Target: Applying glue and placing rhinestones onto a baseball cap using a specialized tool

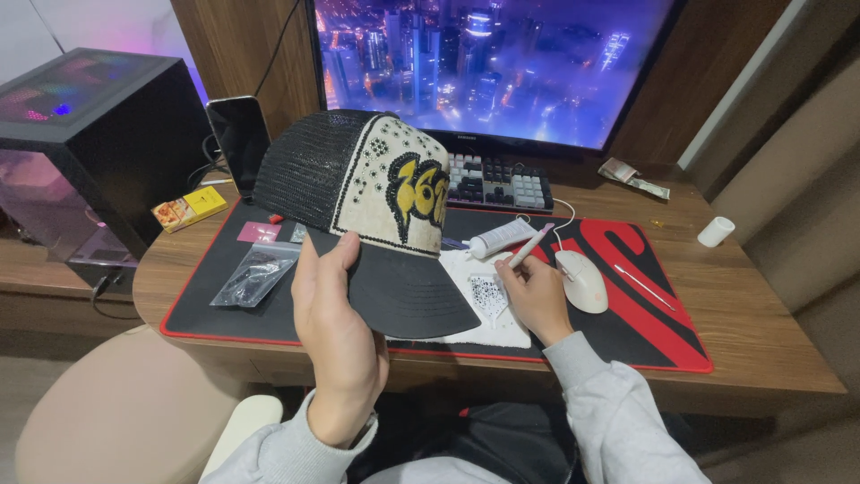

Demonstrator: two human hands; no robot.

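Black mesh trucker cap (358,193) held up over the counter (752,327), cream fabric front panel studded with small dark rhinestones plus a yellow-and-black emblem, matte black curved brim. Left hand (336,332) clamped on that brim, thumb on top, fingers hidden under it, so a closed grip on the cap. Right hand (536,296) pinching a slim white pen-like stick (528,248), tip angled up toward a white squeeze tube (500,238) lying just behind it. Resting low, right over a white sheet (502,327) with a patch of tiny dark stones (488,294) on it.

Underneath all that, a big smooth black desk mat (663,314) with red trim and red swoosh. White rounded mouse (582,280) just beside the right hand, thin stick further right. Clear plastic baggie (253,275) of dark bits on the left side, small pink card near it, yellow box (190,208) off the mat. Grey-keyed keyboard (497,184) behind the cap, glossy monitor (488,63) above, dark phone (239,134) leaning upright, black PC case (90,143) at far left. Wood-grain counter, small white cylinder (716,231) near the right edge.
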